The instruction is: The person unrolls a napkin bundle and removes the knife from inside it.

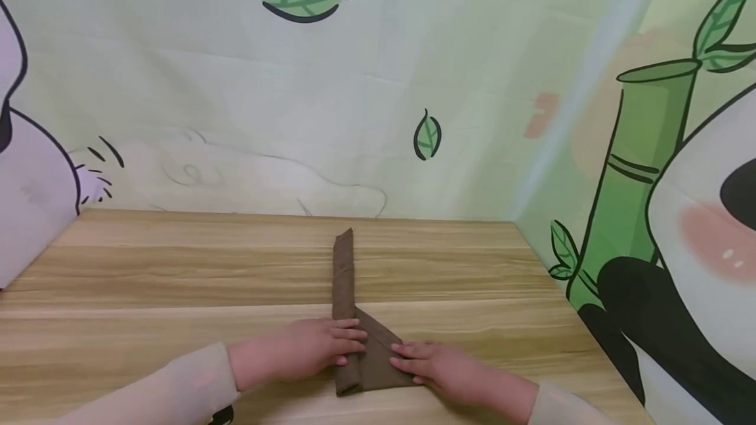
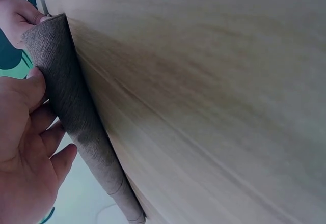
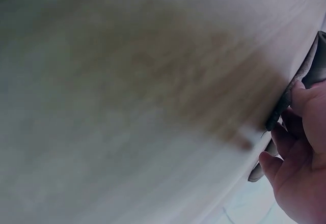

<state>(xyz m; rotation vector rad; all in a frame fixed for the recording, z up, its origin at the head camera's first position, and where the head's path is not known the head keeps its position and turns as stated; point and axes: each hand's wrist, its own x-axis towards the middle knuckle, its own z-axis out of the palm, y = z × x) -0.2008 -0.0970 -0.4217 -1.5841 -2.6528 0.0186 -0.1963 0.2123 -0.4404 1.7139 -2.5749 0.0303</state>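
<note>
A brown cloth [image 1: 378, 366] lies on the wooden table, its left side rolled into a long tube [image 1: 343, 287] that points away from me. To the right of the tube, a flat part narrows to a slanted edge. My left hand [image 1: 313, 348] rests across the near half of the tube, fingers extended over it. In the left wrist view, that hand's thumb and loosely bent fingers [image 2: 61, 160] lie along the tube. My right hand [image 1: 449, 369] touches the right edge of the flat part with extended fingers. Its palm hides part of the cloth in the right wrist view.
The wooden table [image 1: 177, 261] extends to both sides and behind the cloth. A printed wall sheet [image 1: 378, 84] with leaves, bamboo and panda drawings stands along the table's back and right edges.
</note>
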